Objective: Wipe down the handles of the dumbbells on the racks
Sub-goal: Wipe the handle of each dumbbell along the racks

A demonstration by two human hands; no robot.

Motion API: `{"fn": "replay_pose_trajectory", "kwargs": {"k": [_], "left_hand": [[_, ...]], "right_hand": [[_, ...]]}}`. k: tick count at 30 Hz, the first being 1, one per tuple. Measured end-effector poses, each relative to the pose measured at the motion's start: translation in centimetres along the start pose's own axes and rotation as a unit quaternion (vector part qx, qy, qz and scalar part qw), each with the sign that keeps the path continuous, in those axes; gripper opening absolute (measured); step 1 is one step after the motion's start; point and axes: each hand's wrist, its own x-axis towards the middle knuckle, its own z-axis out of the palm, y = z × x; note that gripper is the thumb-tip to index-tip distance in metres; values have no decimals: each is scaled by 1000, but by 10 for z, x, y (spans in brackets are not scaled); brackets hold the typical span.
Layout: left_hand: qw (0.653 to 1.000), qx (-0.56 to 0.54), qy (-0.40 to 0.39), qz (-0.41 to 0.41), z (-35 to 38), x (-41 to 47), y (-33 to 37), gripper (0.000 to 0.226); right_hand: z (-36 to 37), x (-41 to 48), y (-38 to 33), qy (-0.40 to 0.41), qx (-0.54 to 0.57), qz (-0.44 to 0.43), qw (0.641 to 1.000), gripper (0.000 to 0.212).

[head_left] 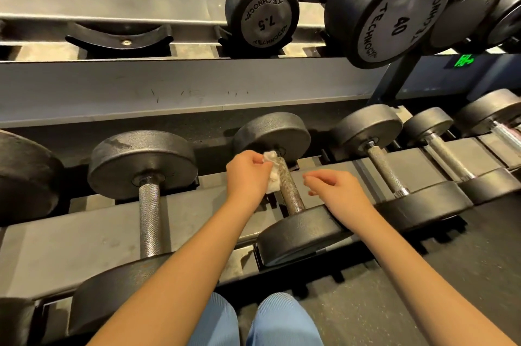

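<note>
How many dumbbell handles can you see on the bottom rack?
5, left to right: first handle; second handle, against the white cloth; third handle; fourth handle; fifth handle at the right edge. On the far-left dumbbell the handle is hidden.

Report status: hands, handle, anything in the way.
Left hand pinches white wipe against knurled handle of middle dumbbell. Right hand empty, loosely curled, right of handle. Nothing blocking.

floor (423, 303): dark speckled rubber | sign (465, 60): green, lit | wall (496, 75): dark blue
</note>
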Motion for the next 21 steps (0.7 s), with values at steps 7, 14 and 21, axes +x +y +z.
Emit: {"fn": "replay_pose_trajectory", "kwargs": {"k": [7,14,21], "left_hand": [[1000,15,19,17,22,6,-3,12],[999,16,-35,-10,27,-8,-15,10],[995,-46,87,-33,36,7,-3,11]], "right_hand": [[4,-1,6,40,-16,1,999,20],[7,-11,5,59,-58,33,996,40],[8,-27,4,76,-80,36,993,42]]}}
